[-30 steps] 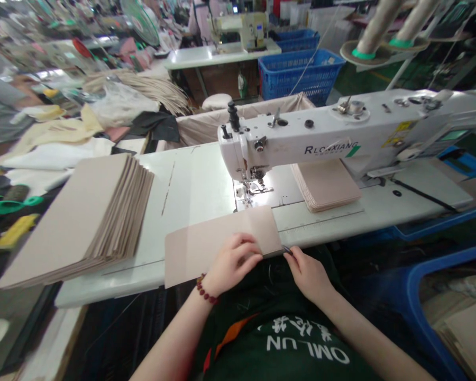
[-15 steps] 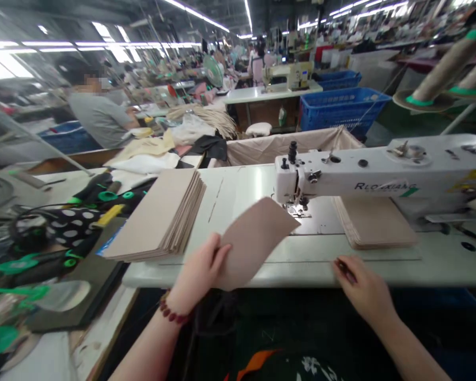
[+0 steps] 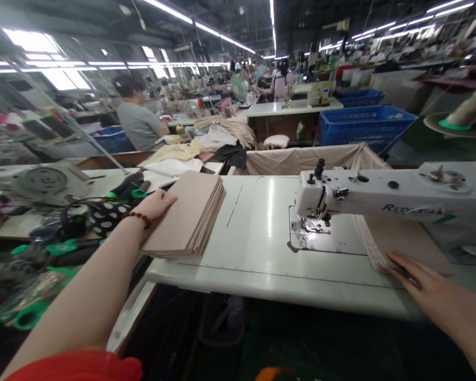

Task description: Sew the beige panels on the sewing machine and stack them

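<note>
My left hand (image 3: 155, 205) is at the left edge of a neat stack of beige panels (image 3: 186, 211), its thumb over the top panel and its other fingers partly hidden. A red bead bracelet (image 3: 138, 218) circles that wrist. On the right, my right hand (image 3: 432, 283) curls around a small, slim dark tool (image 3: 408, 275), its exact kind unclear. The fingertips touch the front edge of a second beige stack (image 3: 408, 241), which lies partly beneath the arm of a white sewing machine (image 3: 365, 193). No panel lies under the machine's presser foot (image 3: 315, 226).
Thread spools and a polka-dot cloth (image 3: 103, 218) crowd the left side. Behind the pale table (image 3: 254, 254) are a fabric-lined bin (image 3: 301, 159) and a blue crate (image 3: 360, 124). A person in grey (image 3: 138, 124) works at the back left.
My left hand has carried a beige panel from the middle of the table left to the stack. My right hand has moved right to the other stack. The view has turned left.
</note>
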Available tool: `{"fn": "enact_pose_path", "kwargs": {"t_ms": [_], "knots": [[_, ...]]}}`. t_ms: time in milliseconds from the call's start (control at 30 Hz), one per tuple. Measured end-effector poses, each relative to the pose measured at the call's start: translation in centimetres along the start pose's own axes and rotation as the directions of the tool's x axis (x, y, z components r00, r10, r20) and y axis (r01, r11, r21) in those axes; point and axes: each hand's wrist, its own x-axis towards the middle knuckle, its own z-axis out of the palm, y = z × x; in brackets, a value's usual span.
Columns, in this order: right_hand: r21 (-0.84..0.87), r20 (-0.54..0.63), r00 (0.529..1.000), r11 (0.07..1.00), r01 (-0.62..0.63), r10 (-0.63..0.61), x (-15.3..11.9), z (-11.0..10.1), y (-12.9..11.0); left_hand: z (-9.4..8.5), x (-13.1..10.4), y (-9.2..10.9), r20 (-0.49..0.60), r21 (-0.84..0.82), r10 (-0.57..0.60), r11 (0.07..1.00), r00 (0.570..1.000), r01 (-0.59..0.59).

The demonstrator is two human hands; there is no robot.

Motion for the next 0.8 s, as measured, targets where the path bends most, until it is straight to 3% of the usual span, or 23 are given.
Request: {"fn": "enact_pose_path", "kwargs": {"t_ms": [100, 200, 267, 333, 367, 400, 467, 500, 567, 600, 633, 700, 733, 800], "knots": [[-0.114, 0.166, 0.983, 0.989, 0.094, -0.074, -0.1, -0.1, 1.7, 0.9, 0.1, -0.4, -0.006, 0.032, 0.002, 0.999, 1.000, -0.002], [-0.206, 0.106, 0.989, 0.971, 0.119, -0.099, -0.1, -1.5, 0.7, 1.0, 0.2, -0.4, -0.009, 0.058, -0.023, 0.998, 1.000, 0.023], [-0.210, 0.053, 0.979, 0.956, 0.204, -0.197, -0.1, -3.1, -2.1, 1.1, -0.3, 0.8, -0.139, 0.102, -0.024, 0.994, 0.990, 0.039], [-0.095, 0.052, 0.937, 0.932, 0.349, -0.345, -0.3, -4.5, -6.4, 1.6, -2.0, 3.7, -0.332, 0.099, 0.090, 0.993, 0.939, -0.060], [-0.008, 0.077, 0.911, 0.913, 0.408, -0.406, -0.5, -5.0, -8.9, 2.3, -3.5, 5.8, -0.405, 0.083, 0.185, 0.983, 0.895, -0.166], [0.081, 0.112, 0.878, 0.885, 0.459, -0.465, -0.6, -5.2, -11.5, 3.2, -5.4, 8.3, -0.409, 0.014, 0.315, 0.941, 0.857, -0.339], [0.263, 0.263, 0.800, 0.838, 0.478, -0.539, -0.7, -5.0, -16.7, 5.9, -10.2, 13.7, -0.302, -0.049, 0.519, 0.829, 0.800, -0.557], [0.344, 0.357, 0.751, 0.826, 0.447, -0.556, -0.6, -4.6, -18.9, 7.7, -12.9, 16.4, -0.176, -0.168, 0.677, 0.694, 0.714, -0.700], [0.499, 0.464, 0.663, 0.792, 0.353, -0.588, -0.3, -3.3, -22.3, 11.7, -17.9, 20.7, 0.018, -0.356, 0.911, 0.391, 0.412, -0.849], [0.590, 0.472, 0.630, 0.752, 0.295, -0.617, 0.1, -2.6, -23.3, 13.6, -20.0, 22.2, 0.058, -0.400, 0.951, 0.301, 0.303, -0.866], [0.676, 0.464, 0.610, 0.702, 0.225, -0.643, 0.6, -1.7, -23.8, 15.4, -21.6, 23.1, 0.083, -0.417, 0.962, 0.270, 0.259, -0.868], [0.769, 0.429, 0.643, 0.630, 0.110, -0.635, 2.1, 0.2, -23.5, 17.9, -23.5, 23.2, 0.118, -0.399, 0.956, 0.294, 0.269, -0.868], [0.761, 0.416, 0.702, 0.644, 0.079, -0.578, 3.1, 1.2, -22.8, 18.6, -23.9, 22.6, 0.125, -0.380, 0.941, 0.338, 0.314, -0.861], [0.610, 0.394, 0.834, 0.788, 0.077, -0.387, 5.4, 3.4, -20.8, 18.7, -23.8, 20.9, 0.126, -0.342, 0.900, 0.434, 0.418, -0.833]]}}
